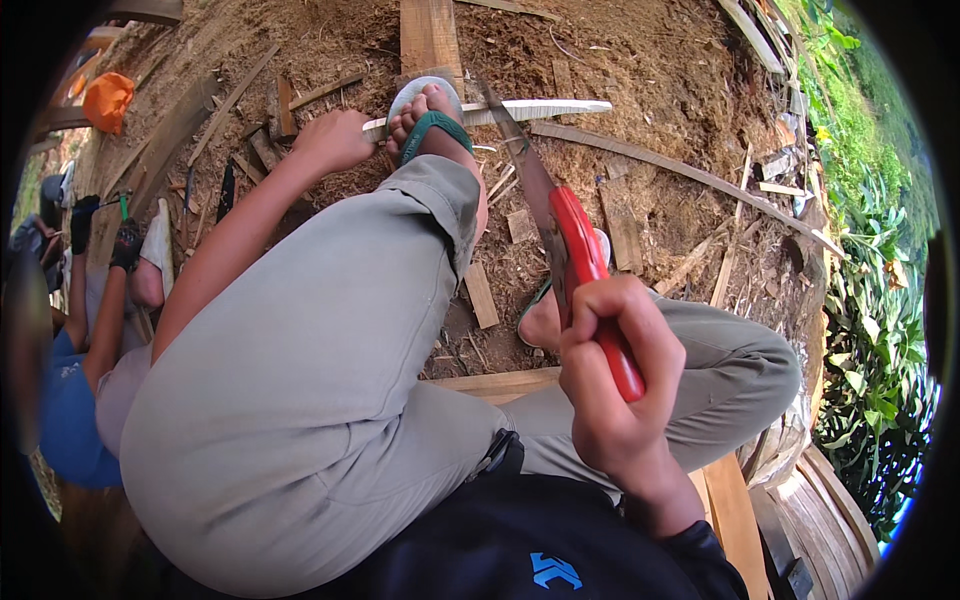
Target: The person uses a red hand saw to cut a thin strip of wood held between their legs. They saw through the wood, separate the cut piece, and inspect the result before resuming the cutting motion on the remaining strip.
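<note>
My right hand point(622, 375) is wrapped round the red handle of a handsaw point(535, 180). Its blade points away from me, and the tip reaches the pale wooden strip point(540, 109); whether the teeth touch the wood I cannot tell. My left hand point(335, 140) is closed on the left end of that strip, beside my foot. A foot in a green-strapped flip-flop point(430, 125) presses on the strip between the two hands. Under the foot and strip lies a wider wooden board point(430, 45), running away from me.
Wood offcuts point(480, 295) and a long curved strip point(690, 180) litter the sawdust-covered ground. At the left, a person in a blue garment point(75, 420) works with gloved hands point(127, 243). An orange bag-like thing point(108, 102) lies at the upper left. Green plants point(870, 370) grow along the right.
</note>
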`<state>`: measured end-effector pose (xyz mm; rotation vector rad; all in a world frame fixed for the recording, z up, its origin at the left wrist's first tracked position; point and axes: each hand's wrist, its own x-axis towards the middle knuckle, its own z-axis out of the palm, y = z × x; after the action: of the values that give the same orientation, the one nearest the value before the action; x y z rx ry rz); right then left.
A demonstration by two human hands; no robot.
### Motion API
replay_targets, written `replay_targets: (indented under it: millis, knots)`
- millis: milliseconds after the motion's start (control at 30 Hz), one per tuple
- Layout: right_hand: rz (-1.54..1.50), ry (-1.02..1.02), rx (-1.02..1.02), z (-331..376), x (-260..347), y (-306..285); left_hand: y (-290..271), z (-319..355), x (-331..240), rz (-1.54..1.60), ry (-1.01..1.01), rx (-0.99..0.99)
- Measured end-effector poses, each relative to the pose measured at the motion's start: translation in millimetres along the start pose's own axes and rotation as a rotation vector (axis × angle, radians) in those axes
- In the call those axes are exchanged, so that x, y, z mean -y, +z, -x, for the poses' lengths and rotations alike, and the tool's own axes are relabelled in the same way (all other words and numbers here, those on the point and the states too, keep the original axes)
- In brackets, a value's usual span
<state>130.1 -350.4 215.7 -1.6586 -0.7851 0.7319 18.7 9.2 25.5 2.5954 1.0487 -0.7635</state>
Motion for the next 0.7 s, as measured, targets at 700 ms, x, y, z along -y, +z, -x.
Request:
replay_targets:
  millis: [700]
  knots:
    - [-0.179,0.377,-0.104,-31,21,-4,14,-1,-6,0.033,0.035,0.001]
